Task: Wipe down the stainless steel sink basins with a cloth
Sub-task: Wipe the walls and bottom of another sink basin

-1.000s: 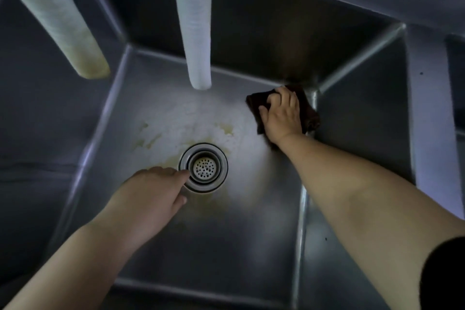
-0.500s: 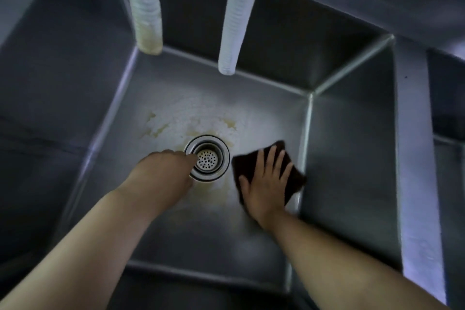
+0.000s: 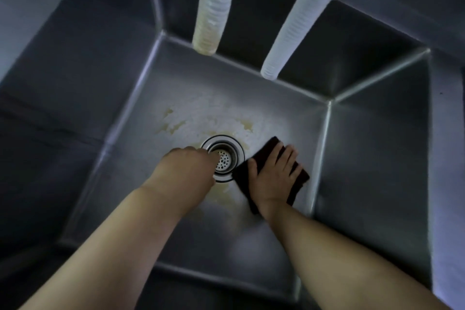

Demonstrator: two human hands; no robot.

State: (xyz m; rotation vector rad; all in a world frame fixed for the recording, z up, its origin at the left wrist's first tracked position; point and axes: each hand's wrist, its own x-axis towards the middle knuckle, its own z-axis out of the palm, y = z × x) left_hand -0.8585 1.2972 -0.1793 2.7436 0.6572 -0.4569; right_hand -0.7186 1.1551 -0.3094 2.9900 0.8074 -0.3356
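Note:
I look down into a deep stainless steel sink basin. My right hand lies flat with straight fingers on a dark brown cloth, pressing it to the basin floor just right of the round drain strainer. My left hand reaches in from the left, and its fingertips touch the strainer's left rim. The left fingers are mostly hidden behind the back of the hand. Yellowish stains and a pale residue patch spread across the floor beyond the drain.
Two white ribbed hoses hang into the basin from the back, one yellowed at its end and one cleaner. A steel divider borders the basin on the right. Steep steel walls close in all sides.
My right hand has slid the cloth from the far right corner toward me and leftward, up against the drain. The left hand has stayed at the drain rim.

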